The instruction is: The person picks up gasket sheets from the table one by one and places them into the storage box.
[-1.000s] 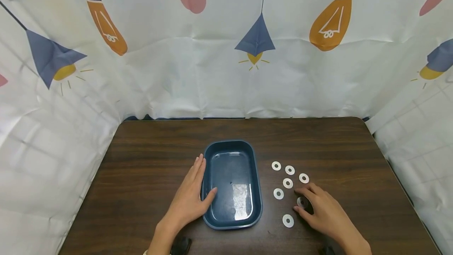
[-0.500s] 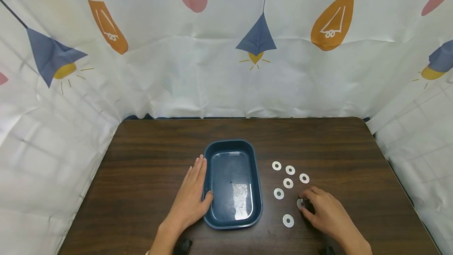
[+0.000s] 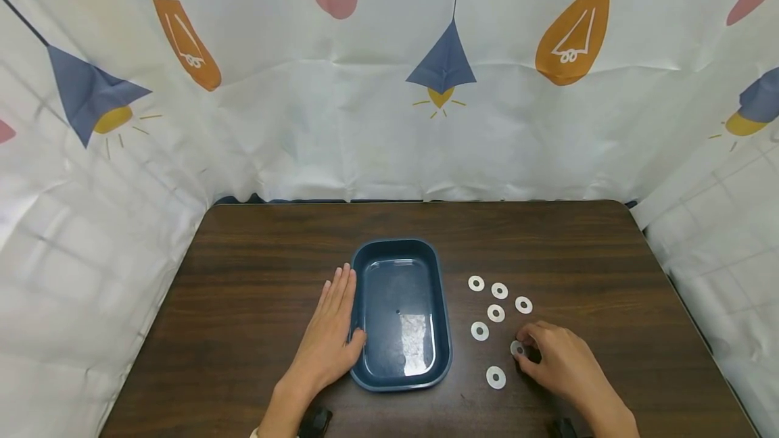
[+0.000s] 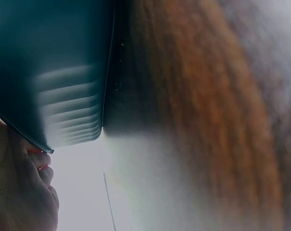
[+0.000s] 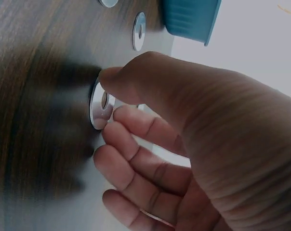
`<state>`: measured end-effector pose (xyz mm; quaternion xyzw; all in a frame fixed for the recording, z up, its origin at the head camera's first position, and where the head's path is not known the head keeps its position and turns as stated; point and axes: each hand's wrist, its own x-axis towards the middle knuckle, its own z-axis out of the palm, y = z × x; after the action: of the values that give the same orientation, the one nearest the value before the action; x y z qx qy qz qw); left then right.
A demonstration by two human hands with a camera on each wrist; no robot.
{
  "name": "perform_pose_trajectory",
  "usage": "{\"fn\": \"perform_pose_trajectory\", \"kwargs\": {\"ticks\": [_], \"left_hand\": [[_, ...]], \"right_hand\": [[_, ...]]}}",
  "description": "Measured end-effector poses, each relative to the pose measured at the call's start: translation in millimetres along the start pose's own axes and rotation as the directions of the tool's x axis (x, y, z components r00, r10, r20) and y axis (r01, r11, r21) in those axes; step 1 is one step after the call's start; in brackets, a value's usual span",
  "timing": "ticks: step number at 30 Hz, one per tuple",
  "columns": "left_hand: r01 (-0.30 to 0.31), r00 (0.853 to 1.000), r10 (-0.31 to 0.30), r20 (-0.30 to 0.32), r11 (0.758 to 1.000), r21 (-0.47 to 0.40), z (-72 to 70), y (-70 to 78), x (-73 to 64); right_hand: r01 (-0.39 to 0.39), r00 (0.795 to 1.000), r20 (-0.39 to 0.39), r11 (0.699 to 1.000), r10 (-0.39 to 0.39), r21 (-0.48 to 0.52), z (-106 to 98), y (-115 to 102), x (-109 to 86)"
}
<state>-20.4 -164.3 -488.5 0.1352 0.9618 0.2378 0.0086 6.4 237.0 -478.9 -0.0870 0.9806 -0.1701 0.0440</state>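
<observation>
On the table lies a dark blue rectangular tray (image 3: 389,289). Along its left side rests my left hand (image 3: 324,345), fingers straight and thumb over the near part of the rim. In the left wrist view the tray's ribbed outer wall (image 4: 71,103) fills the upper left, fingertips showing below it. To the tray's right, my right hand (image 3: 562,360) grips a flat metal washer (image 3: 516,348) at its edges, thumb and forefinger curled about it. The right wrist view has the thumb on the rim of that washer (image 5: 96,113), which stays low at the tabletop; the other fingers curl beneath.
Several loose washers lie between the tray and my right hand, among them a near one (image 3: 496,377) and a far one (image 3: 476,283). The dark wooden table (image 3: 268,276) meets a white printed curtain (image 3: 341,134) at its back and sides.
My right thumb and fingers have drawn together onto the edges of the washer. The left thumb has shifted back slightly toward the tray's rim. The tray and other washers stay put.
</observation>
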Motion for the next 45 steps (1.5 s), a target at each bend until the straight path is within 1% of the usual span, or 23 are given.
{"fn": "perform_pose_trajectory", "kwargs": {"ticks": [4,9,15,18,22,26,33,36,39,42,45], "left_hand": [[0.009,1.0,-0.009,0.009,1.0,-0.01,-0.1,-0.5,1.1],[0.011,1.0,-0.011,0.007,1.0,-0.007,-0.1,-0.2,1.3],[0.001,1.0,-0.001,-0.008,1.0,-0.003,1.2,-0.2,1.1],[0.002,1.0,-0.002,-0.003,1.0,-0.006,1.0,0.2,1.6],[0.006,1.0,-0.006,0.011,1.0,0.007,0.7,0.5,2.4],[0.005,1.0,-0.005,0.012,1.0,0.019,0.8,0.7,2.8],[0.006,1.0,-0.006,0.011,0.999,0.032,-0.1,0.4,2.9],[0.01,1.0,-0.01,0.006,0.999,0.034,-0.5,0.0,2.6],[0.015,1.0,-0.016,0.01,0.999,0.036,-0.1,-0.2,2.4],[0.019,1.0,-0.019,0.016,0.999,0.032,0.6,0.4,2.8],[0.02,1.0,-0.021,0.018,0.999,0.029,0.9,1.1,3.9]], "right_hand": [[-0.034,0.999,0.014,0.999,0.034,0.005,0.1,-0.7,1.8],[-0.048,0.999,0.005,0.999,0.048,0.009,1.5,-0.5,3.1],[-0.039,0.999,0.003,0.999,0.039,0.015,2.9,1.5,4.8],[-0.024,1.0,-0.003,1.0,0.024,0.012,2.1,1.7,3.4],[0.0,1.0,-0.002,1.0,0.0,-0.019,0.2,1.0,0.1],[0.0,1.0,0.019,0.999,0.001,-0.044,-1.5,0.8,-0.1],[-0.005,1.0,0.031,0.998,0.007,-0.058,-3.4,3.2,6.0],[0.025,0.999,0.023,0.997,-0.024,-0.067,-3.2,3.4,8.5],[0.082,0.996,-0.009,0.991,-0.083,-0.11,-2.0,3.8,9.4],[0.139,0.987,-0.06,0.974,-0.152,-0.176,-0.1,4.3,9.0],[0.174,0.973,-0.112,0.96,-0.202,-0.22,2.0,4.5,8.2]]}}
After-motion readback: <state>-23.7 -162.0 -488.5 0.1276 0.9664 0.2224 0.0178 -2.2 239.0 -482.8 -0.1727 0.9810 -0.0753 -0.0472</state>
